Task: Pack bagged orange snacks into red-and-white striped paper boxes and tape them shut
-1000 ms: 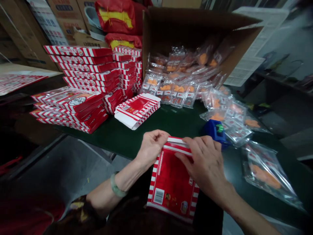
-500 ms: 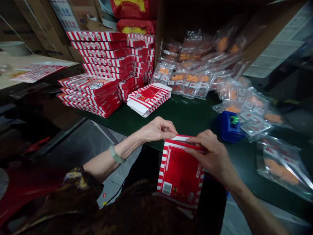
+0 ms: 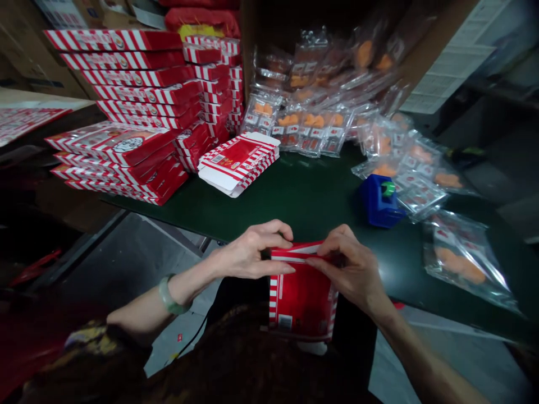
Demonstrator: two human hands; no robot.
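Note:
A red cardboard box (image 3: 304,297) with red-and-white striped sides stands on end over my lap, at the table's near edge. Its top flaps and a white edge show at the upper end. My left hand (image 3: 256,249) grips the box's upper left corner, thumb on the face and fingers behind the flap. At the upper right, my right hand (image 3: 351,264) pinches the flap edge between thumb and fingers. Beyond the hands, a stack of flat unfolded boxes (image 3: 239,160) of the same print lies on the green table (image 3: 311,196).
Striped box stacks (image 3: 126,101) rise at the left. Clear bags with orange pieces (image 3: 314,126) are heaped at the back, and more sealed bags (image 3: 463,261) lie at the right. A blue tape dispenser (image 3: 379,202) with a green roll stands right of centre.
My left hand has shifted from pinching the top flap to holding the upper left corner, with its fingers wider apart. The flaps are bent closer together. The camera view has turned slightly.

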